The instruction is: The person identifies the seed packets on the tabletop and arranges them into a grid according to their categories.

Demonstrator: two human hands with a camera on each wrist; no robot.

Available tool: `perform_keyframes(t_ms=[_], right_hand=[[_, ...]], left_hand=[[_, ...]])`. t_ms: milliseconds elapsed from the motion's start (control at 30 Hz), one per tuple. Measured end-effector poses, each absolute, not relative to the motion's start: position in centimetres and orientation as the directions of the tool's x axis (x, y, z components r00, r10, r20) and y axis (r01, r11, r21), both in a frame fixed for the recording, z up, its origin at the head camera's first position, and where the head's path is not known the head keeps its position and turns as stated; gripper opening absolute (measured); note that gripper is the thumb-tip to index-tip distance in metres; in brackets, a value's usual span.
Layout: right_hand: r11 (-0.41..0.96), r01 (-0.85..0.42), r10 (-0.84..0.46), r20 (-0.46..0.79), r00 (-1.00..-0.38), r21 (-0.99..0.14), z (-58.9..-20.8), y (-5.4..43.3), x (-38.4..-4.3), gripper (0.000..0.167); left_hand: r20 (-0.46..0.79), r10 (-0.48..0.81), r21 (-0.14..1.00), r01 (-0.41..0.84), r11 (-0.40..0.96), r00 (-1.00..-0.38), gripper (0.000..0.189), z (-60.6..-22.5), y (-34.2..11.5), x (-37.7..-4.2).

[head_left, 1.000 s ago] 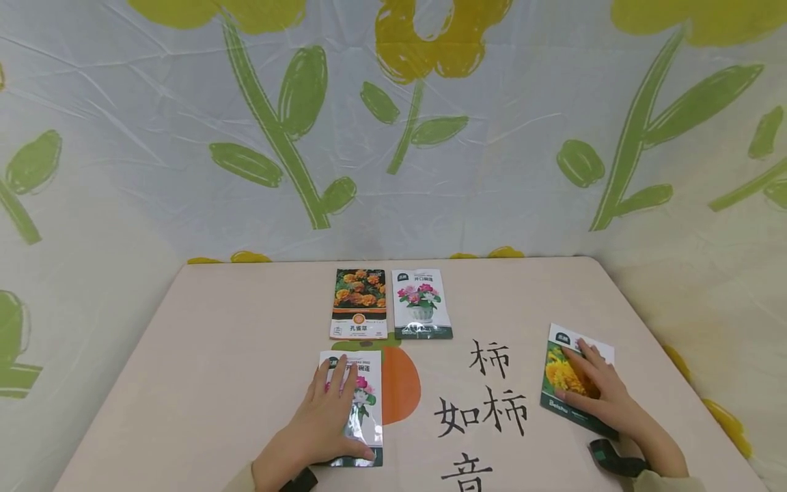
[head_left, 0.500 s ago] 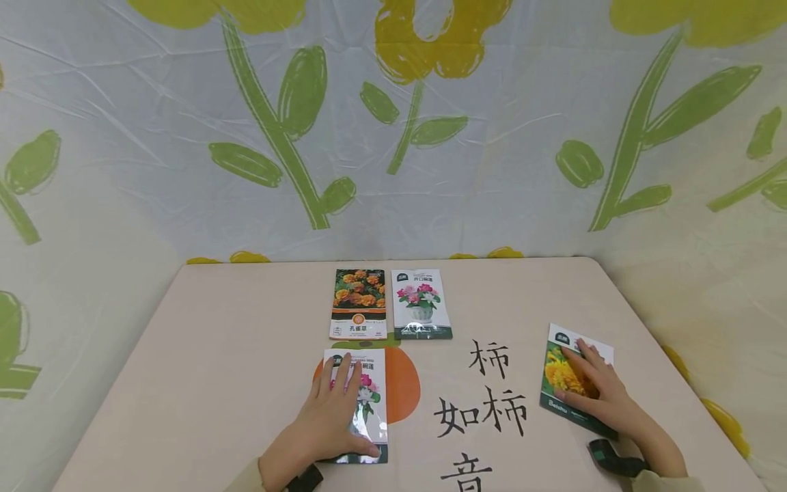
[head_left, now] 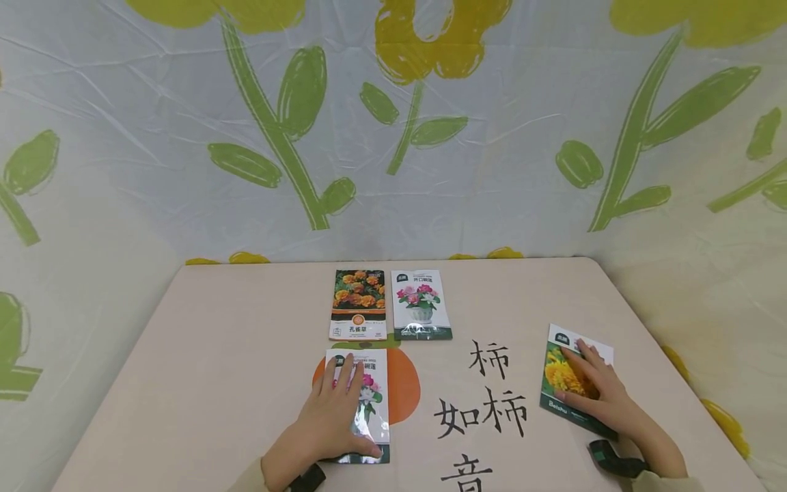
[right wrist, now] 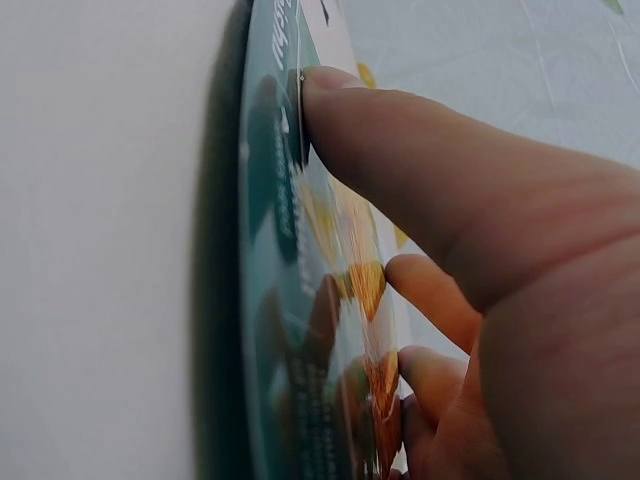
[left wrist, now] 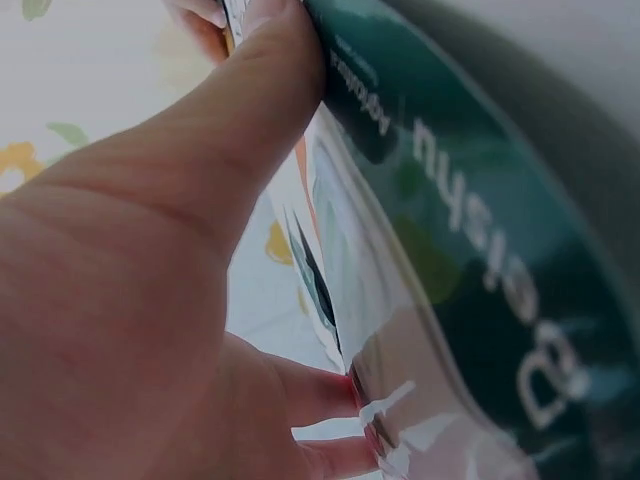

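In the head view my left hand lies on a white seed packet with pink flowers and a dark green bottom band. Its fingers are spread across the front, thumb at the lower edge; the left wrist view shows the thumb against the green band. Far to the right, my right hand rests on a seed packet with yellow flowers, which lies turned at an angle. Its thumb and fingertips touch the glossy face in the right wrist view, and the hand covers much of the picture.
Behind the left hand, an orange marigold seed packet and a second pink-flower packet lie side by side. The beige table bears a printed orange fruit and black characters. A flower-printed cloth hangs behind.
My left hand has slid its packet slightly right and a little away from me over the orange print. The right hand and its packet have stayed in place.
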State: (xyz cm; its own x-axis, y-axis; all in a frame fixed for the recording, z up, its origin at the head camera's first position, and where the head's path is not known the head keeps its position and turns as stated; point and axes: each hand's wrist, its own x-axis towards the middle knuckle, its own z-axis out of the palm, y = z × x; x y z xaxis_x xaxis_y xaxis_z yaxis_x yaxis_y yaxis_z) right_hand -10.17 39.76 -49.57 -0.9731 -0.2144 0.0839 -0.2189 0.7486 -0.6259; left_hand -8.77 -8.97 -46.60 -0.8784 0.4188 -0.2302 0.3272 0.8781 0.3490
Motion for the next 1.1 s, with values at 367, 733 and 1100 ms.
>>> perform_keyframes(t_ms=[367, 733, 1100], right_hand=[[0.75, -0.222, -0.22, 0.082, -0.972, -0.623, -49.4, 39.7, -10.2, 0.078], [0.742, -0.235, -0.25, 0.067, -0.966, -0.628, -48.9, 39.5, -10.2, 0.078], [0.722, -0.259, -0.294, 0.054, -0.954, -0.641, -48.8, 38.4, -10.3, 0.079]], left_hand=[[-0.22, 0.419, 0.321, 0.341, 0.884, -0.881, 0.133, -46.5, -8.9, -8.8], [-0.214, 0.424, 0.301, 0.354, 0.886, -0.88, 0.133, -46.4, -8.7, -8.7], [-0.205, 0.423, 0.281, 0.361, 0.889, -0.883, 0.133, -46.7, -8.8, -8.7]])
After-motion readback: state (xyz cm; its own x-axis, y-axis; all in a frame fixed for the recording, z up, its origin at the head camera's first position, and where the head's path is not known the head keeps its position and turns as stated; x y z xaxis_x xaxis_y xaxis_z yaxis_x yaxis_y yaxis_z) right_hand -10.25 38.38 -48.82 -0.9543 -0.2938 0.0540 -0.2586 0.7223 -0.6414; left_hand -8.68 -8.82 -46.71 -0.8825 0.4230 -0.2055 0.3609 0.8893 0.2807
